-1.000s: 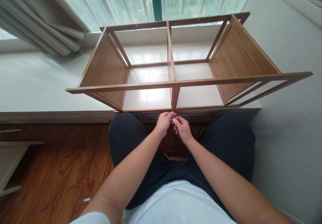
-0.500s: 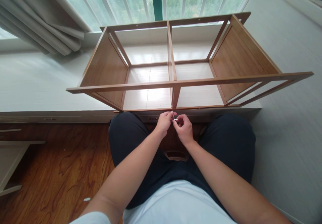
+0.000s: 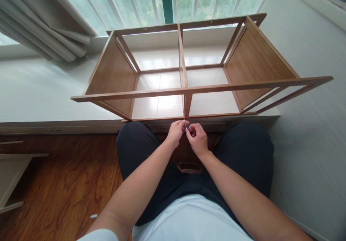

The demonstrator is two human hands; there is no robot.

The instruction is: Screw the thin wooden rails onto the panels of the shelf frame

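Pinching a small metal hex key between my left grip and right grip, just below the bamboo shelf frame.

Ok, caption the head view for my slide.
Both hands, left hand and right hand, pinch a small metal part below the light wooden shelf frame.

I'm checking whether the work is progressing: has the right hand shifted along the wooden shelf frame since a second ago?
No. The right hand pinches the small metal tool just below the light brown wooden shelf frame's centre divider, as before.
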